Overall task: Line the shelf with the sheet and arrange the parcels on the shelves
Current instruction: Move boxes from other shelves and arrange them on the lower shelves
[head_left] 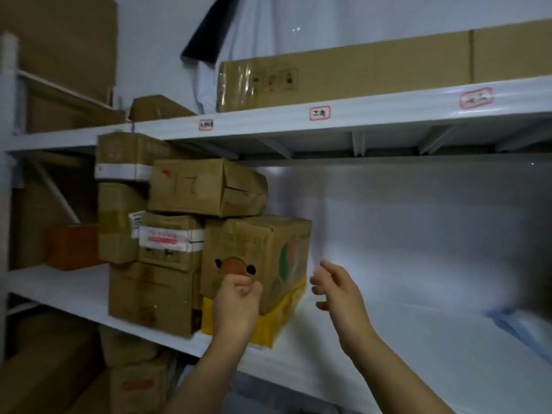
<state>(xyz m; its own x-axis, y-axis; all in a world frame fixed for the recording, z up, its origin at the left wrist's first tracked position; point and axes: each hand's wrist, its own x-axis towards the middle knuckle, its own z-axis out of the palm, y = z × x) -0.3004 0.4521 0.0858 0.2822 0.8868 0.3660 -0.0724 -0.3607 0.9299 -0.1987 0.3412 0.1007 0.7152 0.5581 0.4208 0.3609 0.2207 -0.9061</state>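
Several cardboard parcels are stacked at the left of the white middle shelf. The nearest is a printed box resting on a yellow box. A dented box lies on top of the stack. My left hand is curled into a loose fist in front of the printed box, holding nothing visible. My right hand hovers open just right of that box, fingers apart. A pale sheet seems to cover the shelf's back and floor. A blue crumpled edge shows at the right.
The upper shelf carries a long flat carton and red-bordered labels. An orange box sits at the far left of the middle shelf. More cartons stand below. White cloth hangs at the back.
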